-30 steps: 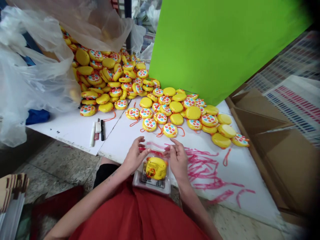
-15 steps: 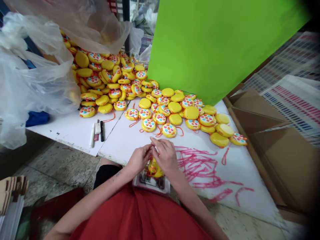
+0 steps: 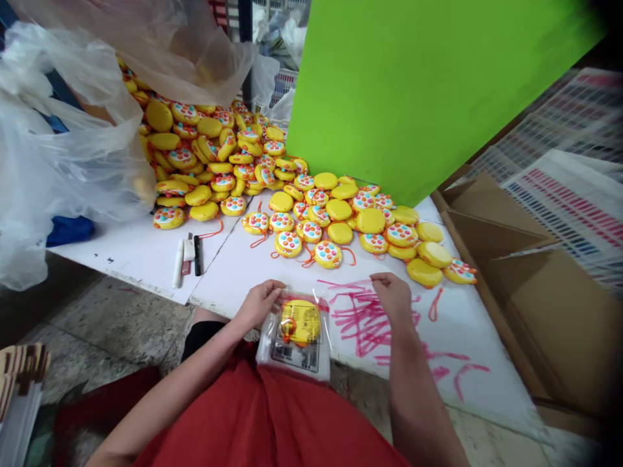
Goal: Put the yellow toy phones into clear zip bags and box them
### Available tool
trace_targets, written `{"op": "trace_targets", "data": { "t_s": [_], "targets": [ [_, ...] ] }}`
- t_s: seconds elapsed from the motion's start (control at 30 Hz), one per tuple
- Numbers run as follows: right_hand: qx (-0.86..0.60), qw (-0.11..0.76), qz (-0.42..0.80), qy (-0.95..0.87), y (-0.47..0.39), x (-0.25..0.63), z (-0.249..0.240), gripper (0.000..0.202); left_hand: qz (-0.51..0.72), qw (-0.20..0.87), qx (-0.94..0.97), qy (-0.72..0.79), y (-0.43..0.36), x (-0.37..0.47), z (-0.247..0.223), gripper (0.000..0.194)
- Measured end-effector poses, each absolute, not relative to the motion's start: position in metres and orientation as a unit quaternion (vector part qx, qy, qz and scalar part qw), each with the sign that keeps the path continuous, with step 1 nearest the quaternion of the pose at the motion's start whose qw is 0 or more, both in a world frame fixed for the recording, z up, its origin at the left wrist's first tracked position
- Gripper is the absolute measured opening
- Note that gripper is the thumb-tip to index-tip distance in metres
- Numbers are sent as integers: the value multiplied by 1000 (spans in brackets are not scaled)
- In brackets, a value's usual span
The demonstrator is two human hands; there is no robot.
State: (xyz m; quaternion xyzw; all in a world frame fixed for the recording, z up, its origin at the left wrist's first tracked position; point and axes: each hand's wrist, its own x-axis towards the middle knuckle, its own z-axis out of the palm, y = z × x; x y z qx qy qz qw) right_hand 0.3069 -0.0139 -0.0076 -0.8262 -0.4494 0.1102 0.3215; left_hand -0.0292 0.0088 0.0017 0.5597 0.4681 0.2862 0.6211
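A yellow toy (image 3: 307,320) lies back side up inside a clear printed bag (image 3: 275,347), on a stack of similar bags at the table's front edge. My left hand (image 3: 263,302) pinches the upper left corner of the bag. Right of it, over the pink strips (image 3: 363,321), my right hand (image 3: 392,296) is closed, with its fingertips at the end of a thin pink strip. Beyond both hands lie several loose yellow toys (image 3: 328,254) with coloured buttons and orange cords.
A large pile of yellow toys (image 3: 198,196) spills from a plastic bag (image 3: 87,155) at the back left. Markers (image 3: 178,263) lie left of my hands. A green panel (image 3: 389,91) stands behind, and an open cardboard box (image 3: 549,305) is at the right.
My hands, together over the toy before, have parted. My right hand has moved right over the pink strips. My left hand has shifted slightly left, and the bagged toy is now uncovered.
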Motion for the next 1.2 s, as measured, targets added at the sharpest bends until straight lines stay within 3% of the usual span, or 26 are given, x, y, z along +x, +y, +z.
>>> {"op": "trace_targets", "data": {
  "t_s": [0.13, 0.3, 0.47, 0.53, 0.67, 0.8, 1.03, 1.2],
  "targets": [
    [-848, 308, 93, -421, -22, 331, -17, 35, 296, 647, 531, 460, 12, -31, -2, 25],
    [-860, 169, 15, -481, -27, 326, -13, 35, 301, 666, 514, 449, 13, -32, -1, 32],
    [-806, 267, -132, -512, -25, 298, 5, 39, 296, 674, 513, 442, 13, -32, -2, 30],
    [-772, 293, -73, -559, -24, 275, 13, 30, 296, 674, 517, 437, 13, -32, -1, 29],
    [-687, 274, 192, -645, -23, 219, 17, 30, 297, 677, 525, 421, 12, -34, 0, 30],
    [-647, 330, 373, -578, -22, 187, 12, 25, 295, 684, 523, 414, 12, -35, -1, 31],
    [-605, 417, 477, -482, -27, 201, 14, 29, 293, 668, 544, 416, 16, -41, 0, 44],
    [-622, 424, 462, -469, -33, 212, 9, 24, 291, 706, 492, 419, 15, -42, 12, 23]
  ]
}}
